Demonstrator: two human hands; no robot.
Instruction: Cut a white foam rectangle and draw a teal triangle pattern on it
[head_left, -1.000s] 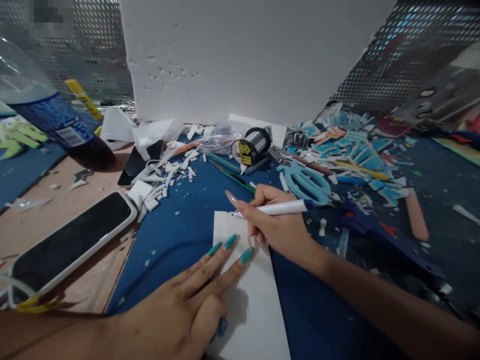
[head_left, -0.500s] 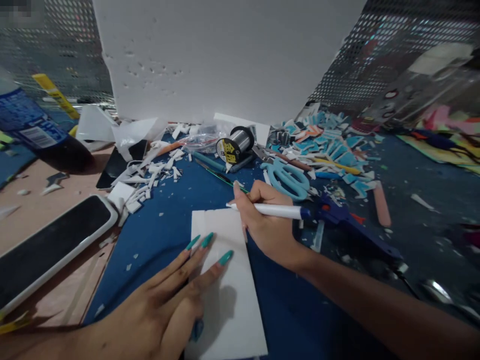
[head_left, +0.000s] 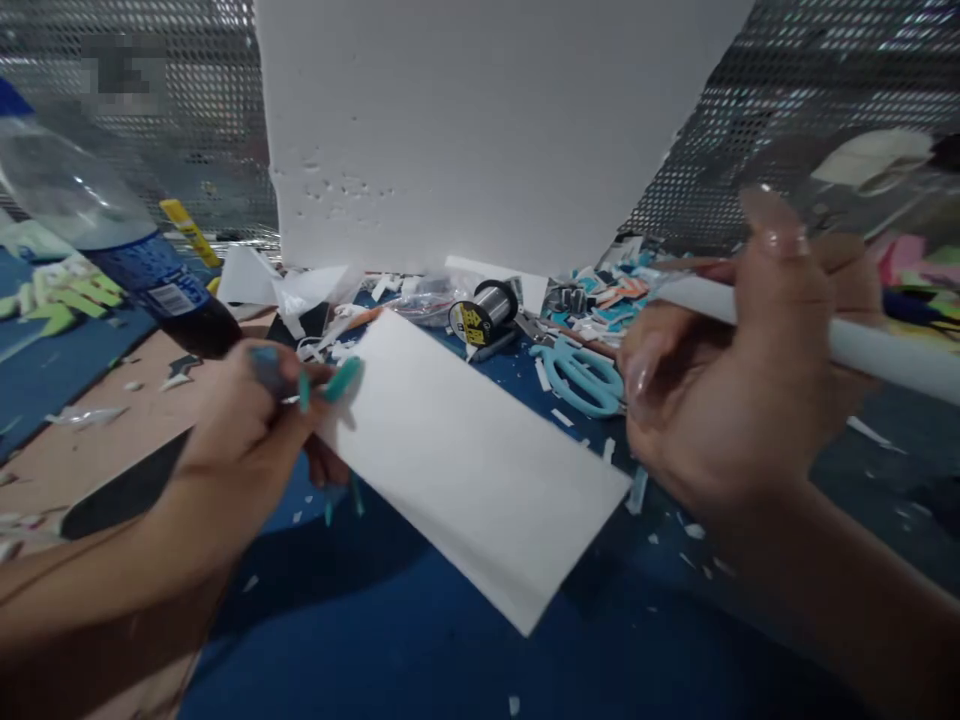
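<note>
My left hand (head_left: 259, 415) grips a blank white rectangular board piece (head_left: 472, 470) by its left edge, thumb on top and the other fingers bent below. The board is lifted and slanted over the blue tabletop (head_left: 420, 650), casting a shadow on it. My right hand (head_left: 742, 390) is raised at the right, close to the camera, with its fingers closed around a white pen (head_left: 892, 350). The pen points left, away from the board, and its far end runs out of view. Light-blue scissors (head_left: 581, 380) lie between the board and my right hand.
Behind stands a large white foam panel (head_left: 480, 130). A wire spool (head_left: 484, 312) and foam scraps (head_left: 600, 295) lie at its foot. A leaning soda bottle (head_left: 150, 260), a yellow glue stick (head_left: 189, 232) and a dark phone (head_left: 120, 485) are at the left.
My left hand, flat on the board before, has taken hold of it, lifted it and turned it. My right hand has moved away to the right and up with the pen.
</note>
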